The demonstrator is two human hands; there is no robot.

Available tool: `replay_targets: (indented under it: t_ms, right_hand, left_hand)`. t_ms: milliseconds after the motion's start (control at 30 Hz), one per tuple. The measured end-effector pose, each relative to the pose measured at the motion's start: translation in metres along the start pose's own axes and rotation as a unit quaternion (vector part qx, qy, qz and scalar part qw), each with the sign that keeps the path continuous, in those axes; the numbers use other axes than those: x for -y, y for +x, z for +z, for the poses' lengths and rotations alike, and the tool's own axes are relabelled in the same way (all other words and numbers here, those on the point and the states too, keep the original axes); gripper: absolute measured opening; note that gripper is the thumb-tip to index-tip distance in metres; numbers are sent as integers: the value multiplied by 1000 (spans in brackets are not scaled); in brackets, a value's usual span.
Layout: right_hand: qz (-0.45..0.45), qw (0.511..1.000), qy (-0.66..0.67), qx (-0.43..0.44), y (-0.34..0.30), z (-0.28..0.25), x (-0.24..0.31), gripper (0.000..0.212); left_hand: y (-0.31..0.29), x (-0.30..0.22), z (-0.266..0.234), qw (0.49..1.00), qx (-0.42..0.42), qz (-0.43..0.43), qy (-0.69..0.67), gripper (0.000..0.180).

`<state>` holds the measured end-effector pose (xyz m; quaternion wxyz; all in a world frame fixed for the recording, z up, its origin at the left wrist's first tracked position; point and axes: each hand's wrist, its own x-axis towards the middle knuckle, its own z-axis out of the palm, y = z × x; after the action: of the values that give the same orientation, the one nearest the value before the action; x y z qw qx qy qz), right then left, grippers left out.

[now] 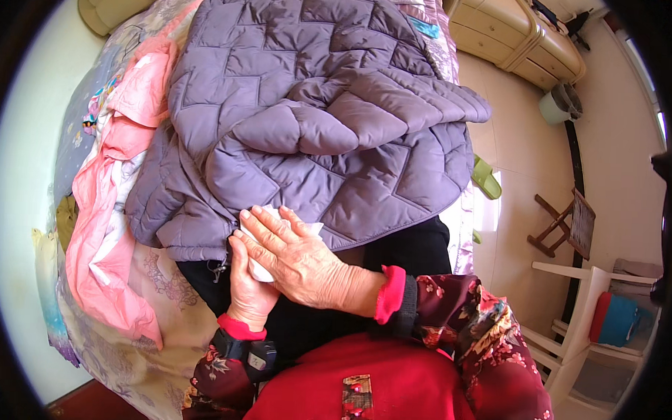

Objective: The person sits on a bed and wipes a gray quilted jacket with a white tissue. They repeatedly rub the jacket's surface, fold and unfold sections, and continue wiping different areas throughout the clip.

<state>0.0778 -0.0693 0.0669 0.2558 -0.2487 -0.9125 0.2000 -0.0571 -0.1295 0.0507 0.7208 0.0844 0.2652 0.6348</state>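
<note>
My right hand lies across my left hand, its fingers stretched out and pointing up and to the left. Pressed between the two palms is a crumpled white tissue or thin cloth; its edges stick out past the fingers, and I cannot tell which of the two it is. My left hand is partly covered, with its thumb side facing up. Just beyond the fingertips a purple-grey quilted puffer jacket spreads over my lap and the bed, its near hem beside the hands. A small cord toggle hangs at that hem.
Pink clothing lies along the left of the patterned bedspread. On the right floor are a green slipper, a folding wooden stool and a bin. A beige drawer cabinet and a white shelf rack stand there too.
</note>
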Motion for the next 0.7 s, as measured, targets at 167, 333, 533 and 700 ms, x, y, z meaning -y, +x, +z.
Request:
replay_targets:
  t_ms: [167, 333, 533, 700]
  right_hand:
    - [97, 967, -206, 109, -60, -35, -65, 55]
    - [199, 955, -217, 47, -98, -97, -79, 59]
    - [148, 986, -65, -31, -56, -54, -51, 62]
    - [19, 982, -174, 75, -41, -18, -41, 63]
  left_hand:
    - [3, -5, 0, 994, -23, -7, -104, 62]
    - [-2, -13, -6, 996, 32, 4, -77, 56]
    - [4, -5, -5, 998, 33, 16, -50, 60]
    - [-1, -7, -7, 998, 24, -6, -57, 63]
